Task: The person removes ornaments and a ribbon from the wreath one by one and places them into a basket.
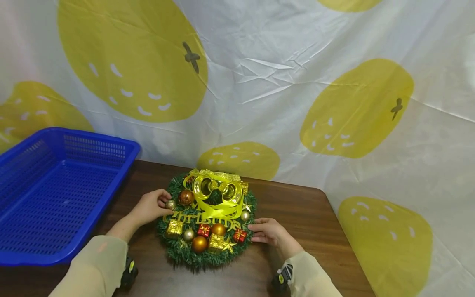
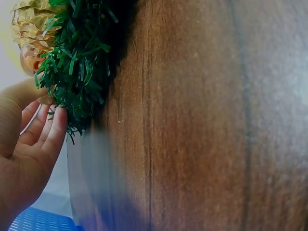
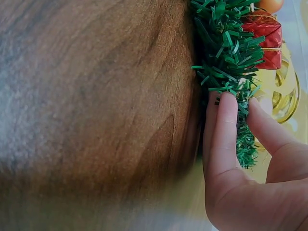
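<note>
A green tinsel Christmas wreath (image 1: 208, 259) lies on the brown table. Gold bells (image 1: 203, 187) with a yellow ribbon bow top its far side, and gold "Christmas" lettering crosses the middle. Baubles, small red and gold gift boxes (image 1: 203, 229) and stars cover the front. My left hand (image 1: 146, 208) grips the wreath's left edge beside a small pale-gold bauble (image 1: 170, 204). On the opposite edge, my right hand (image 1: 272, 233) pinches the tinsel between thumb and fingers, near a red gift box (image 3: 269, 43). Some fingertips are hidden in the tinsel.
A blue plastic basket (image 1: 107, 194) with slotted walls stands to the left on the wooden table (image 1: 297, 206). Behind the table hangs a white cloth (image 1: 259, 103) printed with yellow fruit. The table's right edge runs past the right forearm.
</note>
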The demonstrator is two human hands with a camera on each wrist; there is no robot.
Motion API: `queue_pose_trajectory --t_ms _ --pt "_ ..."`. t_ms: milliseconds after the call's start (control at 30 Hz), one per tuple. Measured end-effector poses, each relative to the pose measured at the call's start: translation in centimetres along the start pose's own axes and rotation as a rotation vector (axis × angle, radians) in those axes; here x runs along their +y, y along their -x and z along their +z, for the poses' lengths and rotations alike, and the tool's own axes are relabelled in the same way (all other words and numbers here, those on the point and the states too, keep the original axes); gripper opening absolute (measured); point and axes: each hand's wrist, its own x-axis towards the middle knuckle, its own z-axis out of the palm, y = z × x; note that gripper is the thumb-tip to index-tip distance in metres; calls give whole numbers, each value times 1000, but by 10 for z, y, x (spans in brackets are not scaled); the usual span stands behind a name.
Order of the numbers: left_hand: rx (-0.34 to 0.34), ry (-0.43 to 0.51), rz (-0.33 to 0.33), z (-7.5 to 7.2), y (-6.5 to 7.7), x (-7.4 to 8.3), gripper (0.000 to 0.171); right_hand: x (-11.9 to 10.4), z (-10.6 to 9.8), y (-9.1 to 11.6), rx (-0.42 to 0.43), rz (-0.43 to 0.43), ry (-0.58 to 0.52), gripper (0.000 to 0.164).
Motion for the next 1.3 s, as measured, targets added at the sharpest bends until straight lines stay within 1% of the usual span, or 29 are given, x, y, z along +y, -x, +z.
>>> queue_pose_trajectory --t_ms 167,367,700,1000,1167,1300 --pt "8 -5 18 0 0 -1 32 1 0 0 3 -9 1 59" --pt "4 -11 -1 0 -1 -2 30 0 1 -1 22 -24 3 57" --pt "21 0 9 -5 -1 5 30 1 0 -3 31 -27 -3 58" --pt "77 -12 19 -10 -2 15 28 4 1 -3 56 -37 -3 56" --pt "100 3 16 -14 -2 19 29 3 2 -4 79 -47 -1 54" --pt "115 8 20 -18 -3 22 30 2 3 -4 78 -44 8 54"
